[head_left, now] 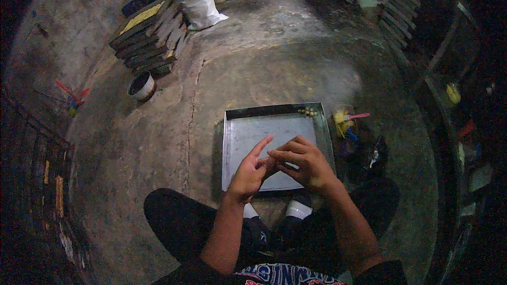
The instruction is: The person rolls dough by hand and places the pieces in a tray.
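Both hands meet above a shallow, square metal tray (243,134) on the floor in front of me. My left hand (250,175) has its index finger stretched out toward the far side, while its other fingers point right and are partly hidden behind the right hand. Curled over them, my right hand (305,162) brings its fingertips together against the left fingers. Whether something small lies between them cannot be made out. A cluster of small, pale yellowish balls (308,112) sits in the tray's far right corner.
Right of the tray stands a container with yellow contents and a pink-handled tool (359,116), near a dark plastic bag (376,153). A round pot (141,86), stacked wooden boards (145,42) and a white sack (195,0) stand at the far left. My legs flank the tray's near side.
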Demonstrator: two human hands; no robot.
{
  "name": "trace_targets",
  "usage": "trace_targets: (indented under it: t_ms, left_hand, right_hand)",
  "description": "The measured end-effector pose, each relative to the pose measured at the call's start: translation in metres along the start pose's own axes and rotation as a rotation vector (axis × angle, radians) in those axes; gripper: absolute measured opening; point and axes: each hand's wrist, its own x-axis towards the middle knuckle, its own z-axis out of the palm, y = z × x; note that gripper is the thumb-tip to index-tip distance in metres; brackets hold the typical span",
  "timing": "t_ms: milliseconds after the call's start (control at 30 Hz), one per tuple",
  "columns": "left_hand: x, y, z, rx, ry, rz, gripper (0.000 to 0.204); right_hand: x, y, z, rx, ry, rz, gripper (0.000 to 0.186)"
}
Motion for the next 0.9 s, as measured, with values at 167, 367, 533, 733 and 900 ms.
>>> trace_targets:
  t_ms: [167, 367, 533, 733, 900]
  left_hand:
    - [0.0, -0.002, 0.002, -0.158, 0.026, 0.017, 0.059]
    - [0.007, -0.011, -0.002, -0.269, 0.228, -0.035, 0.042]
    - [0.01, -0.011, 0.0, -0.112, 0.346, 0.005, 0.033]
    - [-0.001, 0.006, 0.0, 0.292, -0.013, 0.066, 0.035]
    - [-0.013, 0.02, 0.009, -0.279, -0.356, 0.168, 0.044]
  right_hand:
    - [-0.004, 0.003, -0.003, 0.127, 0.15, 0.187, 0.049]
    - [-0.002, -0.036, 0.036, -0.271, -0.09, 0.202, 0.078]
    - [0.005, -0.024, 0.035, -0.079, 0.163, 0.234, 0.072]
    - [0.004, -0.013, 0.005, 0.2, 0.192, 0.098, 0.052]
    - [0.002, -0.004, 0.001, 0.126, 0.134, -0.02, 0.04]
